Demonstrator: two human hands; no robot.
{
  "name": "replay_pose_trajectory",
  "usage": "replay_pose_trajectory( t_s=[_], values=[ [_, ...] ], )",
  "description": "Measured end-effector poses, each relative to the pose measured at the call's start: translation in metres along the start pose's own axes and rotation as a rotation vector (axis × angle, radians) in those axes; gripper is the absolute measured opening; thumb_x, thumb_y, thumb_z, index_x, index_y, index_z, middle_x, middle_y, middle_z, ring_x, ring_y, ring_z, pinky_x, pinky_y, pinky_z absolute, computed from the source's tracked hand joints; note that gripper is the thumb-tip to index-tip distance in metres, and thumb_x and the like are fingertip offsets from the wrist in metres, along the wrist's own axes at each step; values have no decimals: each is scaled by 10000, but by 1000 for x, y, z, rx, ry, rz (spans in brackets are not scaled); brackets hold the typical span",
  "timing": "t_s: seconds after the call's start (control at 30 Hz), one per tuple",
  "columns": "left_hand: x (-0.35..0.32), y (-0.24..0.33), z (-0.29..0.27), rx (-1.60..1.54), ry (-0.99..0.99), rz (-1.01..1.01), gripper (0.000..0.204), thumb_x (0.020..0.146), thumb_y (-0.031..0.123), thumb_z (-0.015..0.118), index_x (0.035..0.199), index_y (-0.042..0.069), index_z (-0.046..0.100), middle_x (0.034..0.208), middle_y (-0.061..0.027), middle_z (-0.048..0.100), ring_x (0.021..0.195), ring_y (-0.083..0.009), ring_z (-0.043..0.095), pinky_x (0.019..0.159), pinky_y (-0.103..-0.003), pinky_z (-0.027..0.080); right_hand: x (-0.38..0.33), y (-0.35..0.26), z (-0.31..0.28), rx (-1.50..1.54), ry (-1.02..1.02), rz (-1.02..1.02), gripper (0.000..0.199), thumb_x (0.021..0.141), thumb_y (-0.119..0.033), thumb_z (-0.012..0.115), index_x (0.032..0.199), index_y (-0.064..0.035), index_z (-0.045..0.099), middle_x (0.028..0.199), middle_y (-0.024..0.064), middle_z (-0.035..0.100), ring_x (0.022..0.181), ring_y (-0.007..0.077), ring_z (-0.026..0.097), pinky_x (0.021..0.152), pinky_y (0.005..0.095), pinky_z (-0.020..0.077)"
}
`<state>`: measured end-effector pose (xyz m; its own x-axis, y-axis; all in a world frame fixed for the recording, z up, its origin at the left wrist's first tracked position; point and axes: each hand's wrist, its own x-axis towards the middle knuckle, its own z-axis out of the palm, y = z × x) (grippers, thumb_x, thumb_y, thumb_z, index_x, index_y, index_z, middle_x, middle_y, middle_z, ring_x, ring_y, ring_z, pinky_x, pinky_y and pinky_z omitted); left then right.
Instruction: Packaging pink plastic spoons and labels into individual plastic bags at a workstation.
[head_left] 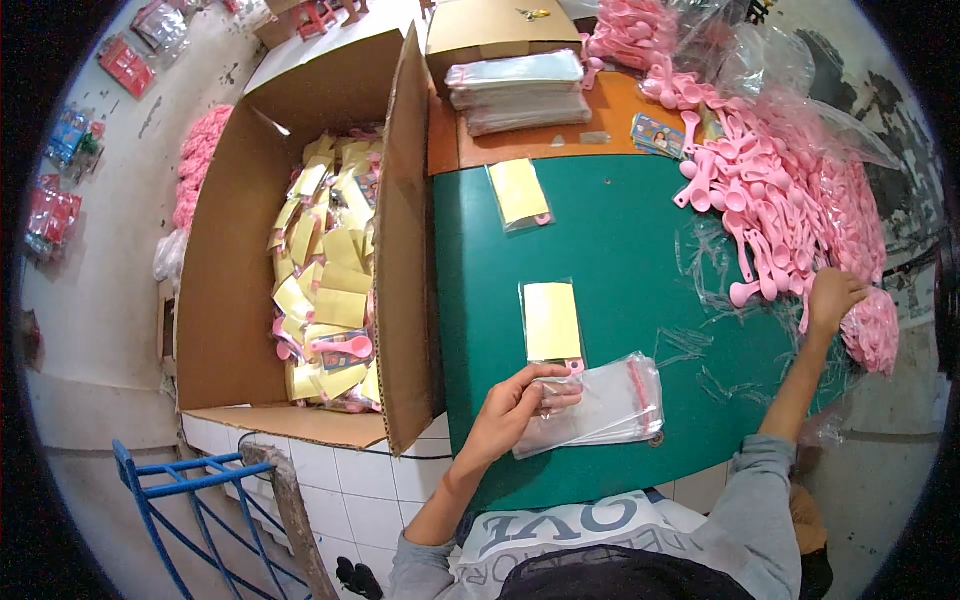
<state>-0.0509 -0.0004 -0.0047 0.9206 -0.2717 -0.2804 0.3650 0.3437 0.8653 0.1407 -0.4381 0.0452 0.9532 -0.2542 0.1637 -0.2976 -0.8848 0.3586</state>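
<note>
My left hand [515, 408] is closed at the near-left end of a stack of clear plastic bags [612, 400], its thumb and fingers pinching the film of a bag. At the right side of the table, my right hand [832, 300] lies against the heap of pink plastic spoons [775, 215], fingers apart; its fingertips are partly lost among the spoons. Just beyond my left hand lies a filled clear packet with a yellow card [551, 320] and a pink handle end showing. Farther back rests another yellow-card packet [520, 192].
Left of the green table [640, 270] stands a tall open carton [225, 290] holding many yellow-card packets. More clear bags [520, 85] are stacked at the back, by a closed cardboard box [500, 30]. A blue metal frame [190, 470] stands at lower left. Clear plastic scraps [685, 345] litter the tabletop.
</note>
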Motion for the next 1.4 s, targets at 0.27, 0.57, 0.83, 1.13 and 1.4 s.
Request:
replay_pose_trajectory(
  t_s=[0.27,0.57,0.83,1.13,1.4],
  values=[
    [-6,6,4,84,6,10,290,956,115,277,1108,-19,484,1077,-133,563,1004,-195,574,864,-316,472,-185,-189,-79,1121,-143,-1098,396,656,-121,716,1004,-82,531,994,137,480,869,287,555,724,350,487],
    [-10,16,1,633,87,126,185,845,51,543,1020,21,493,925,-76,596,865,-171,605,731,-316,531,-184,-192,-68,1451,-301,-996,154,712,-46,669,844,-48,589,931,102,501,791,210,572,664,307,487],
    [-6,5,7,735,274,236,122,789,67,625,867,-3,561,853,-67,557,766,-143,599,621,-262,535,-204,-198,-59,1912,-933,-360,101,801,-49,619,839,31,571,884,91,576,796,120,597,671,242,523],
    [-1,-9,10,374,468,79,244,808,52,609,1007,-3,479,875,-64,535,760,-102,576,585,-235,526,-215,-208,-59,1871,-761,-175,78,824,8,561,855,31,492,843,133,584,730,138,621,631,253,540],
    [-3,-8,7,584,434,135,303,802,56,613,1082,19,503,932,-56,573,732,-81,534,593,-210,475,-211,-204,-65,1693,-699,-387,270,811,17,546,1080,-2,557,804,87,562,697,118,611,588,241,509]
  ],
)
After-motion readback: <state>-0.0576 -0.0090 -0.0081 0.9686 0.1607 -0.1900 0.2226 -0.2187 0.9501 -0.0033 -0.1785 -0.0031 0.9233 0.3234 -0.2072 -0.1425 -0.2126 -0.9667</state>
